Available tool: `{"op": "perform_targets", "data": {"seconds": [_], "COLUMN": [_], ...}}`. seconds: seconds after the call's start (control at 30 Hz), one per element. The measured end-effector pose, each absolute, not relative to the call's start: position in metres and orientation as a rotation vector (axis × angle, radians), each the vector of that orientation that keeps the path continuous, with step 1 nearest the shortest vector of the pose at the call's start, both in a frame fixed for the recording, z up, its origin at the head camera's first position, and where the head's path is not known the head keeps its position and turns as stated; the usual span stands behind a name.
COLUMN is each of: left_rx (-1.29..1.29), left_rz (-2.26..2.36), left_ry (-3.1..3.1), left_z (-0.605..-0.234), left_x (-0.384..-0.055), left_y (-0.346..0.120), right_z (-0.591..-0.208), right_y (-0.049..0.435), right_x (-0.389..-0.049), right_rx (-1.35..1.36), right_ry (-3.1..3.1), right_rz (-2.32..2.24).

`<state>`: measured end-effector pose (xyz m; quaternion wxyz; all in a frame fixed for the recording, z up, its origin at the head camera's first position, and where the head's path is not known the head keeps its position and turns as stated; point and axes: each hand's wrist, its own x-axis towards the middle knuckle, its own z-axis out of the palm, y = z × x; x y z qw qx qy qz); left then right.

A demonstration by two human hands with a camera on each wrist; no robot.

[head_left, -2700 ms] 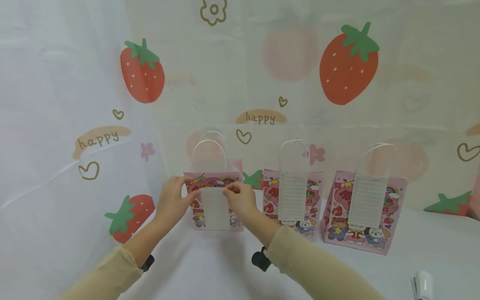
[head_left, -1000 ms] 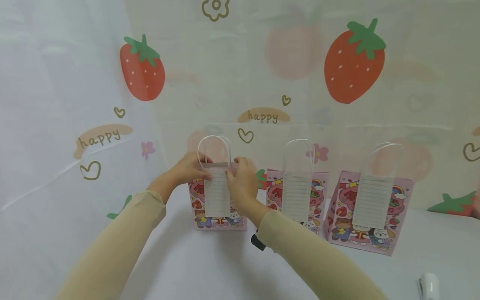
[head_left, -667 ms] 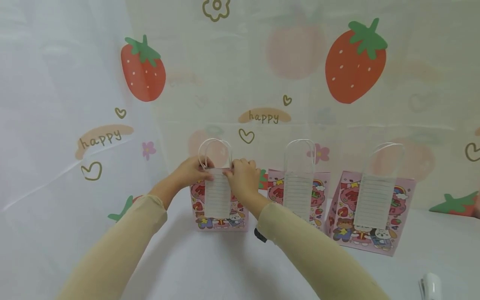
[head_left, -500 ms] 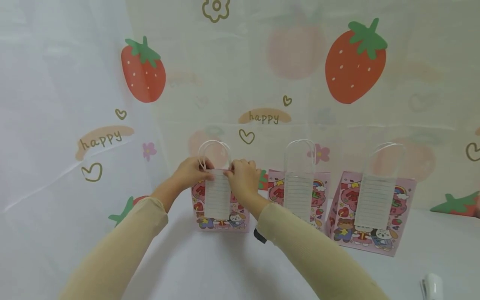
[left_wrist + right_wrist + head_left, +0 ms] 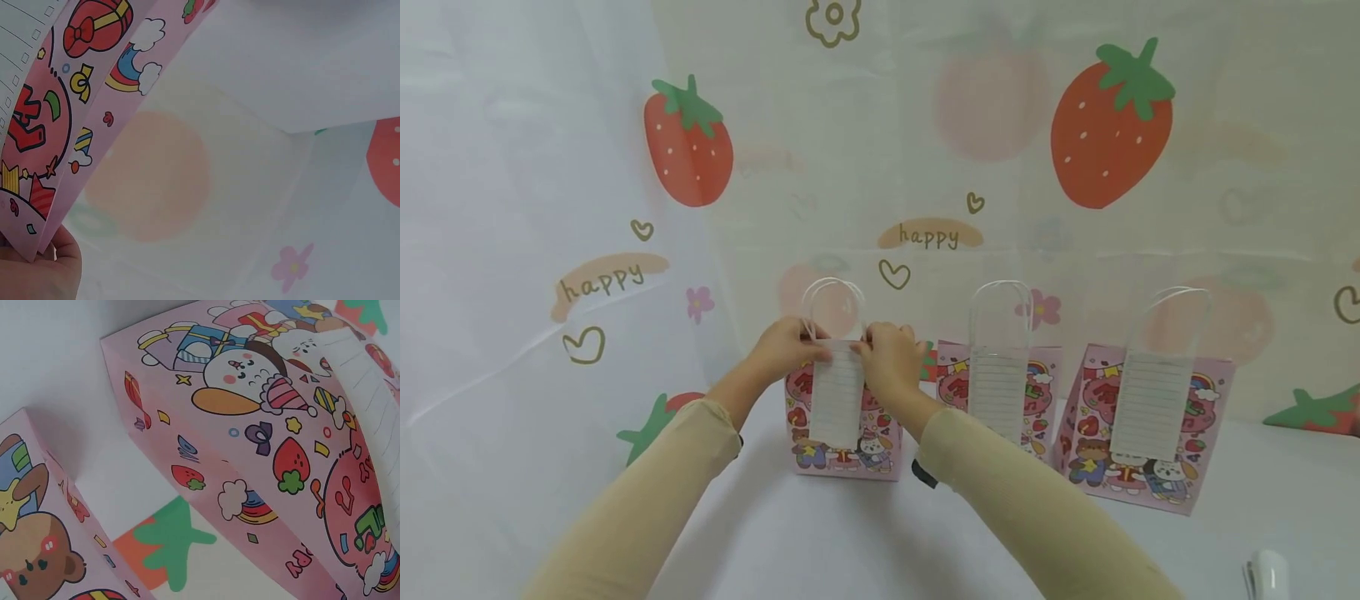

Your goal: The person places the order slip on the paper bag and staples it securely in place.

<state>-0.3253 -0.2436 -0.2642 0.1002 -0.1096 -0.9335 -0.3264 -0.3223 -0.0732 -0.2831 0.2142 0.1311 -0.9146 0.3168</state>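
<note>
A pink gift bag with cartoon animals and white handles stands upright at the left of the row. A lined paper sheet hangs over its front, its top edge level with the bag's mouth. At the mouth's left side my left hand pinches the sheet and bag rim between thumb and fingers; the left wrist view shows this hand gripping the bag's upper edge. My right hand pinches the sheet's right top corner at the rim, its fingertips partly hidden. In the right wrist view the same bag shows, that hand out of sight.
Two matching bags, a middle bag and a right bag, stand to the right with lined sheets on their fronts. A small white stapler-like object lies at the lower right. A strawberry-print curtain hangs behind.
Earlier the sheet was held lower with its plain side showing; now its lined side shows and it has been raised to the rim. Recently both hands have lowered slightly and stayed pinching there.
</note>
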Motion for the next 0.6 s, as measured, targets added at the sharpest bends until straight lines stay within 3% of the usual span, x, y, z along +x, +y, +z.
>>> {"op": "perform_targets", "data": {"seconds": [0.6], "left_rx": [-0.310], "left_rz": [-0.976], "left_ry": [-2.792], "left_z": [-0.2662], "left_x": [-0.3248], "left_y": [-0.2461], "right_z": [-0.2813], "right_y": [-0.0731], "right_x": [-0.3210], "right_rx": [0.360], "right_ry": [-2.571], "right_rz": [0.767]}}
